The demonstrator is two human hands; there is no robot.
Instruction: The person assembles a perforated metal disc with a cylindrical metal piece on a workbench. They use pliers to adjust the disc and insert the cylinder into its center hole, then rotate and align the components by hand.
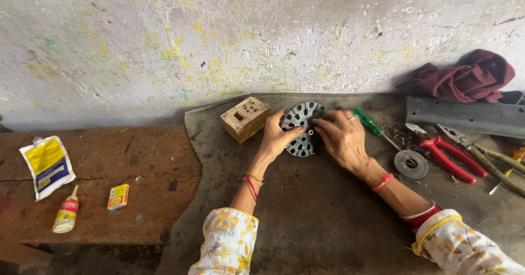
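Round dark slotted metal core propped on edge on grey counter, near wooden box; left hand clamps rim to steady it, right hand fingertips pressing at hub; green-handled screwdriver just beside right hand

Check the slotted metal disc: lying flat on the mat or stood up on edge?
On edge, tilted. The slotted metal disc shows its round face to the camera, the left hand and right hand gripping its sides over the dark mat.

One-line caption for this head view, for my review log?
Both hands, left hand and right hand, grip a slotted round metal core on a dark mat, wooden box beside it.
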